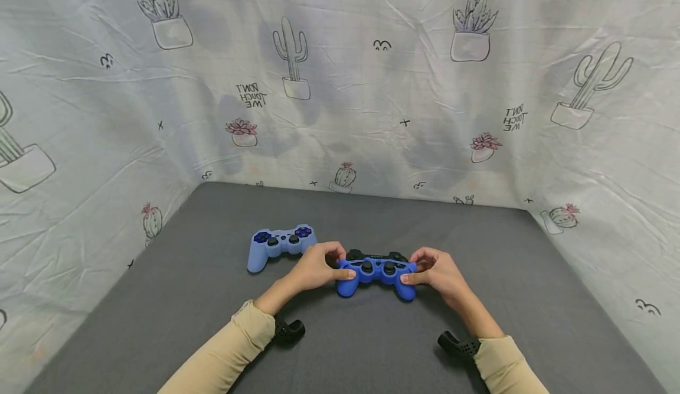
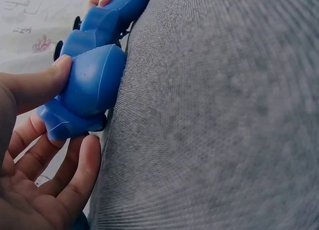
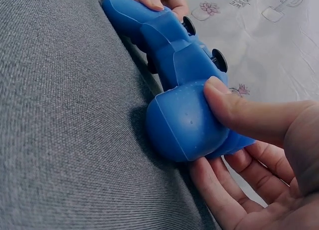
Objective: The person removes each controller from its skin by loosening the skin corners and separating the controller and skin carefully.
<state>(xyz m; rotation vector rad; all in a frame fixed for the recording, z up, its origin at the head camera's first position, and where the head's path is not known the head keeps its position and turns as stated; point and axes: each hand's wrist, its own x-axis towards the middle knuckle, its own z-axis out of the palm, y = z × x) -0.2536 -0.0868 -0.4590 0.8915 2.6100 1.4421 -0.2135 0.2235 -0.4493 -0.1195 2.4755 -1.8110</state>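
A bright blue game controller (image 1: pixel 378 269) with two black thumbsticks is held between both hands, just over the grey table. My left hand (image 1: pixel 321 267) pinches its left end, thumb on the front of the grip and fingers behind. At the other end, my right hand (image 1: pixel 437 272) grips in the same way, its thumb (image 3: pixel 234 108) lying on the rounded blue grip. Directly behind the blue controller shows a black controller (image 1: pixel 397 256), mostly hidden. A light blue controller (image 1: pixel 259 256) lies on the table to the left, near the left hand.
The grey table (image 1: pixel 393 347) runs back to a white cloth (image 1: pixel 340 116) printed with cactus drawings, which hangs on the left, back and right sides. Black bands with camera mounts (image 1: pixel 289 331) sit at both wrists, below beige sleeves (image 1: pixel 223 347).
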